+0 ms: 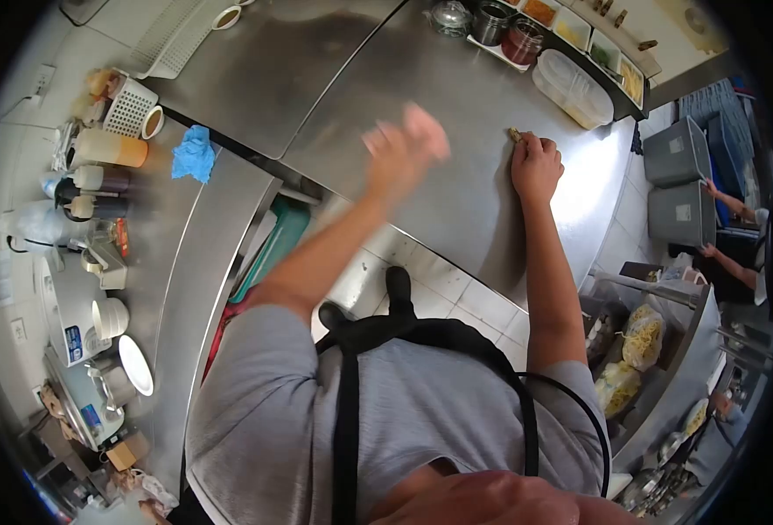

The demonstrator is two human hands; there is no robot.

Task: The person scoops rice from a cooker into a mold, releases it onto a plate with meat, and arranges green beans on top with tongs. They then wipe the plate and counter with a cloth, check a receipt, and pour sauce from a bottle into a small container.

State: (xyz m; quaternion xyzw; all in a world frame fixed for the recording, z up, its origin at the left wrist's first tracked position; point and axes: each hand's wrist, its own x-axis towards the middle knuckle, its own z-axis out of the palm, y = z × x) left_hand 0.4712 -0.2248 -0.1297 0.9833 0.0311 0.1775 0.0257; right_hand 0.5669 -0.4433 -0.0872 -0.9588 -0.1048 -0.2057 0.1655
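Note:
My right hand [537,168] rests on the steel worktop [456,79] with its fingers curled down. A small brown and yellow thing [515,134] pokes out at its fingertips; I cannot tell what kind it is. Over the same worktop, nearer its middle, my left hand [399,153] is smeared by motion. A pink patch shows at the blurred fingers of that hand. Between my two hands lies bare, shiny steel.
At the worktop's back stand a lidded plastic container [573,87], jars [521,42] and food trays [572,28]. A blue cloth [194,154] lies on the left counter near sauce bottles [111,149]. On the right, a person's hands [711,250] touch grey bins [682,214].

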